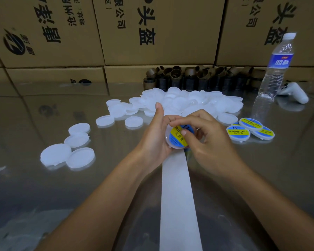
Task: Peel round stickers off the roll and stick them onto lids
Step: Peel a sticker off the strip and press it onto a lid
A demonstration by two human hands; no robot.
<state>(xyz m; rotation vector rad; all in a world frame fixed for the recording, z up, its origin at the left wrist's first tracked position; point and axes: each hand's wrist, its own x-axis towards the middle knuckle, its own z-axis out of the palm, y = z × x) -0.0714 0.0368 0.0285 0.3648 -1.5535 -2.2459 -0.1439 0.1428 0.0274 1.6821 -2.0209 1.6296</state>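
At frame centre the grip of the left hand (157,137) curls round a white translucent round plastic lid (174,146). The curled grip of the right hand (209,140) pinches the blue-and-yellow round sticker (177,138) down onto it. The lid looks light and probably flexes, so it is best held by the rim.

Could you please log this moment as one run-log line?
left hand: holds lid | right hand: holds sticker on it | labelled lids: right | blank lids: ahead
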